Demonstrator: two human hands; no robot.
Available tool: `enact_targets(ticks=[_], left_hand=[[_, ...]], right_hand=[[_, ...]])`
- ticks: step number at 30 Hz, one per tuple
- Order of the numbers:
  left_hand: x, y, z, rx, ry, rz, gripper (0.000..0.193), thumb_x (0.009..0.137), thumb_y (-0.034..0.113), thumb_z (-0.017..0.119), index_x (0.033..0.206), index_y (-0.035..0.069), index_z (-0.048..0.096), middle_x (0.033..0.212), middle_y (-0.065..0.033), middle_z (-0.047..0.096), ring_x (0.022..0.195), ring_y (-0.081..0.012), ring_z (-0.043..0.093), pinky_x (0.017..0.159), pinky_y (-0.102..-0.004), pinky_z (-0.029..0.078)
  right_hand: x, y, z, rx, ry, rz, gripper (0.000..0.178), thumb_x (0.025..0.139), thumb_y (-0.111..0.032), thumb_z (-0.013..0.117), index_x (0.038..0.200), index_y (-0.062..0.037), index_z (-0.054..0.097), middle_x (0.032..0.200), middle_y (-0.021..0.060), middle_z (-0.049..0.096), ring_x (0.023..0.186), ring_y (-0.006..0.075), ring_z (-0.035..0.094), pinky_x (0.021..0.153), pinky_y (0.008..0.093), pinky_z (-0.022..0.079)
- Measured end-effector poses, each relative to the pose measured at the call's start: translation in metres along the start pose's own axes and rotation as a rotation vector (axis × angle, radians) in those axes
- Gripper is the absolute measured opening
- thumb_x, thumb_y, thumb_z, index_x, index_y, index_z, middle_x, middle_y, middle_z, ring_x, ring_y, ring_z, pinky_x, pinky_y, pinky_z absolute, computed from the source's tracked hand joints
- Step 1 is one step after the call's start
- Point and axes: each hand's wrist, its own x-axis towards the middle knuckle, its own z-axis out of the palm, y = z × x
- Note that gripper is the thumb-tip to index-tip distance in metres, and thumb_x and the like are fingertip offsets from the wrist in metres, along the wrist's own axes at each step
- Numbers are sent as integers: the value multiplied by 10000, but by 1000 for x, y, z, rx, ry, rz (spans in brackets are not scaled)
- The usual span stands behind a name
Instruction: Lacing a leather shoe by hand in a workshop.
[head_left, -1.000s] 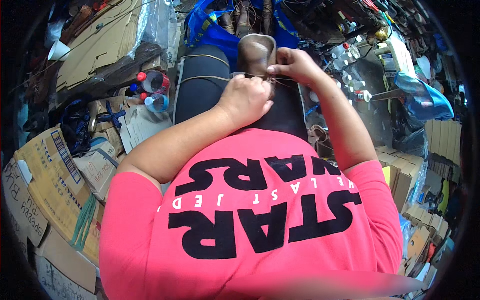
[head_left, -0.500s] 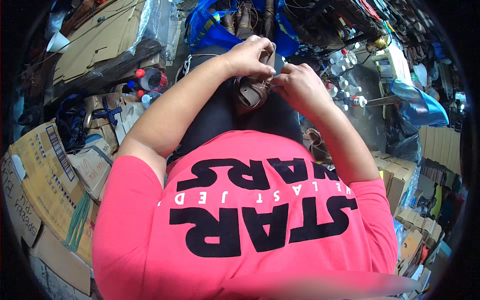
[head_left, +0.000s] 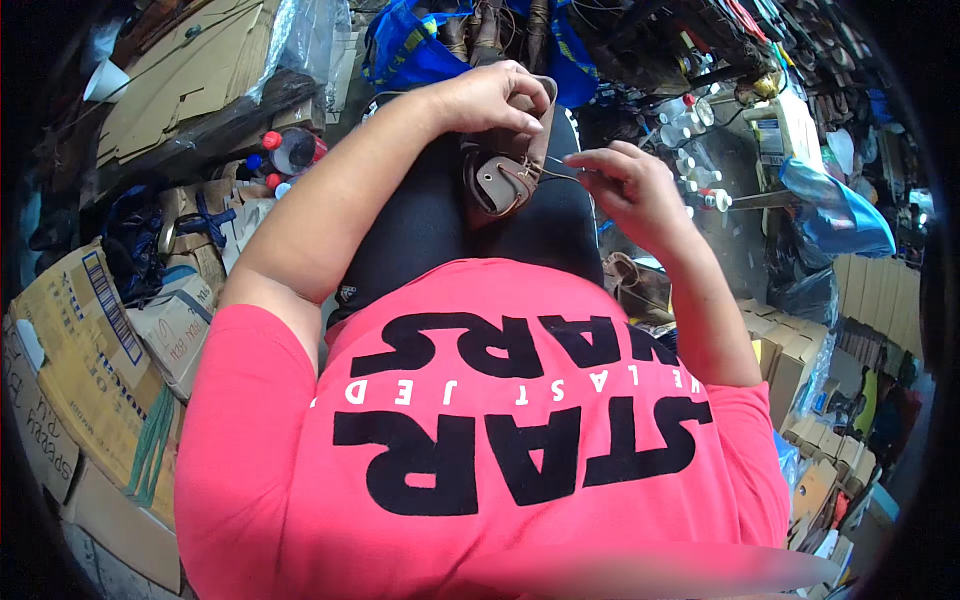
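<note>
A brown leather shoe [head_left: 506, 187] with a grey-brown eyelet flap rests on my lap between my thighs. My left hand [head_left: 500, 97] is closed on its far part, thumb and fingers gripping the leather. To the right of the shoe, my right hand [head_left: 632, 188] pinches a thin dark cord [head_left: 560, 177] that runs to the stitching on the shoe's side. A thin, needle-like tip seems to show by the right fingertips, too small to be sure of. The shoe's underside is hidden.
A blue bag [head_left: 410, 50] with brown shoe-shaped pieces stands beyond my knees. Several plastic bottles [head_left: 690, 130] stand at the right, with others [head_left: 293, 150] at the left. Cardboard sheets [head_left: 200, 75] and boxes [head_left: 90, 340] crowd the left; more boxes [head_left: 790, 345] sit at the right.
My right hand has drawn away from the shoe to the right, and the cord now shows between them. My left hand has shifted slightly left, uncovering more of the shoe.
</note>
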Motion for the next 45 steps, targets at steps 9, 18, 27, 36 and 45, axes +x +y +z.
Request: enact_targets(ticks=[9,18,27,36,45], left_hand=[[1,2,-11,-118,-196,-76,271,795,215,718,1029,79,701,981,-78,544,975,-208,536,895,-301,414],[2,9,-11,-17,-165,19,241,803,118,665,1033,62,706,891,-76,704,813,-152,629,796,-296,485],[-1,6,-11,10,-228,-12,399,711,148,777,1095,102,677,1052,-94,514,1044,-239,506,938,-320,409],[0,5,-5,22,-164,0,379,673,98,785,1041,92,695,1047,-99,521,1010,-248,521,910,-330,429],[-42,15,-21,575,196,-178,464,679,200,794,1113,109,656,1196,-138,514,1079,-311,560,927,-382,462]], right_hand=[[22,13,20,-54,-27,15,223,779,-81,630,989,-89,704,829,137,597,766,297,625,696,362,506],[29,5,22,-234,-32,-47,191,771,-144,632,935,-89,713,860,152,633,810,324,633,755,397,513],[32,45,26,274,-182,133,216,859,-54,649,1064,-93,705,808,-2,510,827,98,553,752,242,451],[37,67,44,618,-182,165,184,834,-48,686,1016,-37,707,949,27,645,902,96,594,820,240,474],[23,41,47,118,68,-17,227,775,-25,707,986,-107,712,778,42,567,734,128,574,675,268,466]])
